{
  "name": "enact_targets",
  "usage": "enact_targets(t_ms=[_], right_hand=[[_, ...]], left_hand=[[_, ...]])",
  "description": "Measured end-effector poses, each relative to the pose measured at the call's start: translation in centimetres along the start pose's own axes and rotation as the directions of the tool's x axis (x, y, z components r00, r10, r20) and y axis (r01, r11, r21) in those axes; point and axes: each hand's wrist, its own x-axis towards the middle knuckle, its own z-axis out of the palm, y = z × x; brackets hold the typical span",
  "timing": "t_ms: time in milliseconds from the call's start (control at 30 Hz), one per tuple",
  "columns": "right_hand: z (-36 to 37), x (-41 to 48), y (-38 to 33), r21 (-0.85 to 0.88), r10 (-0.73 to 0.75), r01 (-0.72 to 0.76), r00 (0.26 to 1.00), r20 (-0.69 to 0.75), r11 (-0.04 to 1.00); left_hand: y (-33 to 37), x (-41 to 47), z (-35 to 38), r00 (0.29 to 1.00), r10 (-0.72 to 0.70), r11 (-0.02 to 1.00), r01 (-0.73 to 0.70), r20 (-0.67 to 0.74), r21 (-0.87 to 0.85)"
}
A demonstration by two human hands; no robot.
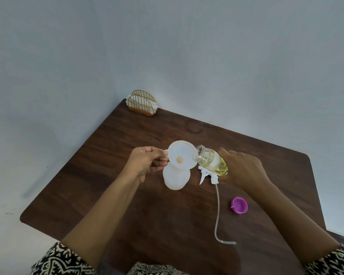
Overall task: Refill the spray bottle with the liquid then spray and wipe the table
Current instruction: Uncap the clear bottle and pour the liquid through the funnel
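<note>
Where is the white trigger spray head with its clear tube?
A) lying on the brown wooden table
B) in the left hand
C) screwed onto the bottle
A: the white trigger spray head lies on the brown wooden table, while the left hand pinches the white funnel and the right hand grips the clear bottle of yellow liquid.

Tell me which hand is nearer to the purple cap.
Right. The right hand, gripping the tilted refill bottle, is just beyond the purple cap; the left hand holds the funnel by its tab, farther left.
</note>
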Motion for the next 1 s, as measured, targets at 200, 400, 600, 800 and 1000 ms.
enact_targets(t_ms=[200,400,600,800,1000], right_hand=[[-0.30,0.10,-0.01,-0.001,-0.014,0.014,1.000,0.015,1.000],[-0.65,0.13,0.14,-0.032,-0.037,0.037,0.999,0.016,0.999],[-0.40,0.14,0.40,-0.042,-0.055,0.054,0.998,-0.009,0.998],[-0.57,0.27,0.47,-0.055,-0.077,0.076,0.997,-0.014,0.996],[-0.70,0.58,0.56,-0.063,-0.085,0.084,0.996,-0.006,0.994]], left_hand=[[0.01,0.07,-0.02,1.000,0.001,1.000,-0.001,-0.001,0.004],[-0.16,0.25,-0.02,1.000,0.010,1.000,-0.010,0.000,0.012],[-0.24,0.42,-0.07,1.000,0.010,1.000,-0.010,0.004,0.016],[-0.26,0.57,-0.10,1.000,0.011,1.000,-0.011,0.012,0.006],[-0.23,0.53,-0.12,1.000,0.011,1.000,-0.011,0.012,0.012]])
